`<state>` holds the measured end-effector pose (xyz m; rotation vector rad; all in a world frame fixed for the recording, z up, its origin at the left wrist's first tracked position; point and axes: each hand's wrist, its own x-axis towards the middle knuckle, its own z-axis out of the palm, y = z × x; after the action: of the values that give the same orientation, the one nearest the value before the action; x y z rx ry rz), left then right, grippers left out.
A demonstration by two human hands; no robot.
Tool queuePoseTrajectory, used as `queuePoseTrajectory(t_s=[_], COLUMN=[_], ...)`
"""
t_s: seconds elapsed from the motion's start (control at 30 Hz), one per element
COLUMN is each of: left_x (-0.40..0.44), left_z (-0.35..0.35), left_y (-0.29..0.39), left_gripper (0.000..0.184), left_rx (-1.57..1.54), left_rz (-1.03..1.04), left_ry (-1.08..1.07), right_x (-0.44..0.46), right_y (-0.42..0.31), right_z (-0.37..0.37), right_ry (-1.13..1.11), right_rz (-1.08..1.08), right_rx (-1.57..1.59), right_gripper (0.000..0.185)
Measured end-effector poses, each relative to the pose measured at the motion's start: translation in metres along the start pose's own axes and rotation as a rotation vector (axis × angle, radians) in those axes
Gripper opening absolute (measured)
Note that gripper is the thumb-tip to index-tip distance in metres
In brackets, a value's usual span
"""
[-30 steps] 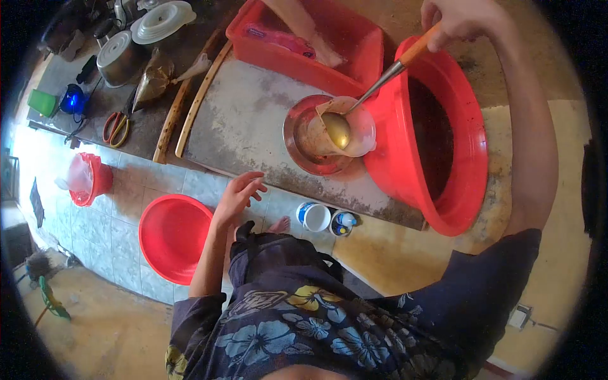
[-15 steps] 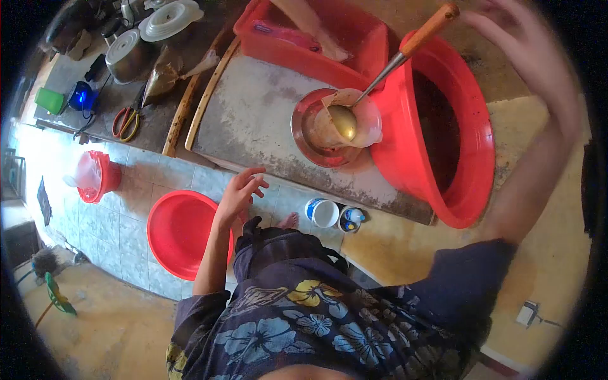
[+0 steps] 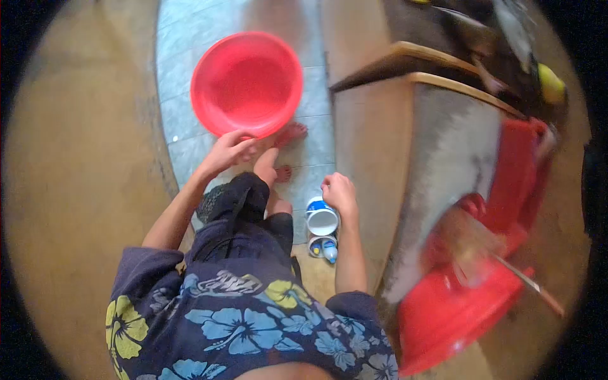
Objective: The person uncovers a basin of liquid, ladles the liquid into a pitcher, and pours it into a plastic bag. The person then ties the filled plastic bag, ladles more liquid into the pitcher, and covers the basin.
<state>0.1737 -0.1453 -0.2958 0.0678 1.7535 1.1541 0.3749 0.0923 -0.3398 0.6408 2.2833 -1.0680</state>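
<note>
My left hand (image 3: 233,151) hangs in front of my body, its fingers loosely bent and apart, holding nothing. In the view it overlaps the near rim of a round red basin (image 3: 247,82) on the tiled floor; touching cannot be told. My right hand (image 3: 340,192) is lowered with its fingers curled in, and nothing shows in it. Below it are a white tub with a blue label (image 3: 322,221) and a small container of bottles (image 3: 323,248). At right, blurred, a wooden-handled ladle (image 3: 546,301) leans over a large red tub (image 3: 443,316).
A concrete counter (image 3: 437,158) with a wooden edge strip runs along my right. On it, smeared by motion, stand a rectangular red bin (image 3: 512,158) and a clear container. Part of another person's arm (image 3: 546,142) shows beside the bin. My bare feet (image 3: 291,134) are on the tiles.
The view has swung left and down, shifting the counter rightward and the floor basin to upper centre. My right hand has come down from beside the ladle handle, and its fingers have curled.
</note>
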Motion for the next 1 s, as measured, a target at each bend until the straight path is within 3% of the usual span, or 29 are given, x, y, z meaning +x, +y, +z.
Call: queuePoseTrajectory(t_s=[0.03,0.1,0.13,0.17,0.2,0.27,0.3,0.4,0.47,0.5,0.57,0.63,0.77,0.83,0.97,1.0], left_x=[-0.007,-0.027,-0.038,-0.067,-0.101,-0.176,-0.212,-0.284,-0.311,-0.322,-0.330,-0.340,-0.367,-0.374,-0.373,-0.361], left_z=[-0.024,-0.063,-0.091,-0.102,-0.124,-0.146,-0.152,-0.158,-0.163,-0.161,-0.164,-0.157,-0.151,-0.150,-0.185,-0.197], left_y=[-0.044,-0.148,-0.240,-0.287,-0.354,-0.413,-0.443,-0.476,-0.508,-0.523,-0.548,-0.563,-0.581,-0.586,-0.607,-0.602], left_gripper=[0.030,0.030,0.027,0.025,0.026,0.021,0.019,0.018,0.020,0.021,0.024,0.025,0.027,0.026,0.022,0.019], left_rx=[0.041,0.025,0.198,0.065,0.147,0.044,0.077,-0.180,-0.253,-0.261,-0.315,-0.390,-0.470,-0.474,-0.524,-0.540], left_rz=[-0.088,-0.274,-0.266,-0.345,-0.497,-0.731,-0.745,-1.037,-1.127,-1.118,-1.089,-1.051,-0.972,-0.977,-0.844,-0.796], left_ry=[0.081,0.246,0.301,0.340,0.315,0.232,0.267,0.475,0.512,0.504,0.504,0.554,0.487,0.493,0.379,0.394], right_x=[0.030,0.092,0.122,0.151,0.177,0.217,0.239,0.307,0.339,0.343,0.358,0.364,0.335,0.323,0.263,0.231], right_y=[0.007,0.025,0.034,0.040,0.042,0.040,0.037,0.050,0.066,0.073,0.082,0.072,-0.007,-0.066,-0.202,-0.220], right_z=[0.028,0.097,0.132,0.166,0.193,0.243,0.266,0.320,0.341,0.346,0.352,0.341,0.294,0.258,0.175,0.157], right_ry=[-0.062,-0.078,-0.107,-0.135,-0.155,0.019,0.111,0.308,0.268,0.255,0.353,0.316,0.421,0.491,0.518,0.551], right_rz=[0.004,0.014,-0.001,-0.017,-0.032,-0.105,-0.134,-0.295,-0.355,-0.358,-0.489,-0.544,-0.811,-0.967,-0.924,-0.801], right_rx=[-0.197,-0.248,-0.318,-0.390,-0.460,-0.558,-0.605,-0.754,-0.851,-0.908,-0.921,-0.952,-0.889,-0.783,-0.555,-0.515], right_gripper=[0.017,0.017,0.019,0.023,0.028,0.038,0.044,0.046,0.044,0.049,0.037,0.032,0.024,0.011,0.018,0.014])
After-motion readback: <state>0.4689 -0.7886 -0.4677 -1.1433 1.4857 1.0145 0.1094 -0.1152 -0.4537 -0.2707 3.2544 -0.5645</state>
